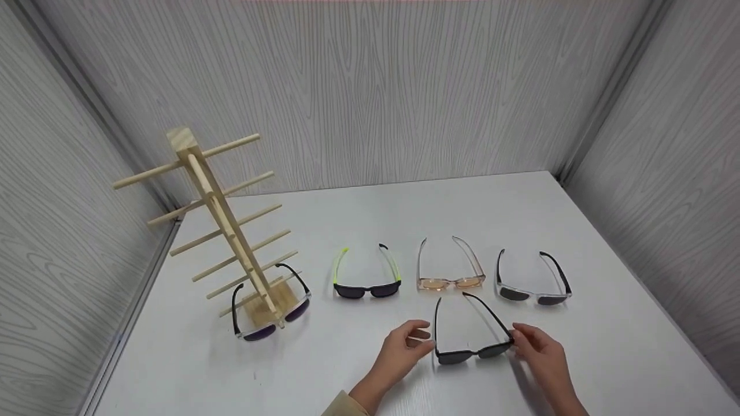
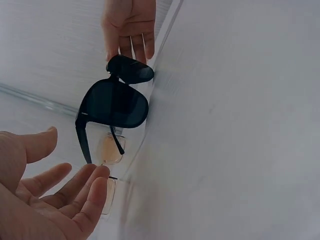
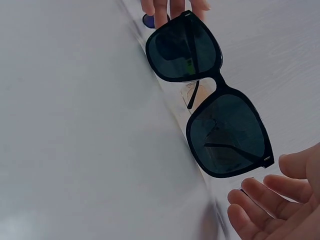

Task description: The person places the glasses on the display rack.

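Note:
A pair of black sunglasses (image 1: 475,353) with dark lenses and unfolded temples stands between my two hands, lenses toward me. My left hand (image 1: 404,349) is beside its left temple, fingers loosely bent and thumb apart from them. The left wrist view shows that palm turned up, with nothing in the grasp. At the opposite hinge is my right hand (image 1: 542,355), fingertips right at the frame. In the right wrist view the thumb and fingers (image 3: 260,192) are spread, with a gap around the frame's corner (image 3: 269,162).
Behind lie sunglasses with neon-yellow temples (image 1: 367,290), clear-pink glasses with orange lenses (image 1: 451,283), and clear-framed sunglasses with black temples (image 1: 534,297). At left stands a wooden peg rack (image 1: 222,216); purple-lensed sunglasses (image 1: 259,333) hang on its lowest part. Grey panels (image 1: 370,92) border the white table (image 1: 347,214).

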A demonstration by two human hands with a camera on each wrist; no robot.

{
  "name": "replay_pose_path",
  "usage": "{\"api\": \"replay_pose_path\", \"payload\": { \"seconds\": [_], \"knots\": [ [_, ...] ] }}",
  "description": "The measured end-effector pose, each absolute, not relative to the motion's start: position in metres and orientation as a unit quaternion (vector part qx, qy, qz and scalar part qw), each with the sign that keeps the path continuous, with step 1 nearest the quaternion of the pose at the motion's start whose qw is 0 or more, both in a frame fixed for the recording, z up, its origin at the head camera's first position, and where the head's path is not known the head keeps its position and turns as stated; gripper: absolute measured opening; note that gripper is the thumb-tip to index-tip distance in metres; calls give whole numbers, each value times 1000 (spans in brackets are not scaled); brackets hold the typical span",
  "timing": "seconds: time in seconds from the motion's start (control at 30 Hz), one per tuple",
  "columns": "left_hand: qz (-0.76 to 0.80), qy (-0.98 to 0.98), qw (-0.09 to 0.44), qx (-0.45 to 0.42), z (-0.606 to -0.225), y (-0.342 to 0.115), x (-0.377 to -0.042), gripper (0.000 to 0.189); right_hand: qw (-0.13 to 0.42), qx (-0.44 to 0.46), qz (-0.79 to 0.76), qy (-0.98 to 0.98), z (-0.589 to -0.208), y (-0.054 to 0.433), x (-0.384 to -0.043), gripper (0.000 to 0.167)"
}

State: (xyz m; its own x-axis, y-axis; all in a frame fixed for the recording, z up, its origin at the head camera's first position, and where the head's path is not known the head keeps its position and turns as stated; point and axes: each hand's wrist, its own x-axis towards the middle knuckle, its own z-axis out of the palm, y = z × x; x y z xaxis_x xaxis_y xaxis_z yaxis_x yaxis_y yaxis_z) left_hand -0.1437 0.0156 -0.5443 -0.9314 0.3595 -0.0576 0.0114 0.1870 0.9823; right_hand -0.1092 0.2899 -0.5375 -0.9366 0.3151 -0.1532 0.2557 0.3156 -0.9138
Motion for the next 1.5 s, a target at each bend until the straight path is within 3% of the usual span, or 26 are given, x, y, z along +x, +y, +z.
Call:
{"api": "replay_pose_path", "payload": {
  "seconds": [0.73, 1.5],
  "knots": [
    [657, 724, 157, 141, -551, 26, -136, 32, -13, -178, 568, -804, -540, 288, -105, 42],
    [671, 712, 170, 117, -551, 28, -134, 36, 2, -163, 594, -788, -545, 285, -102, 32]
  ]
}}
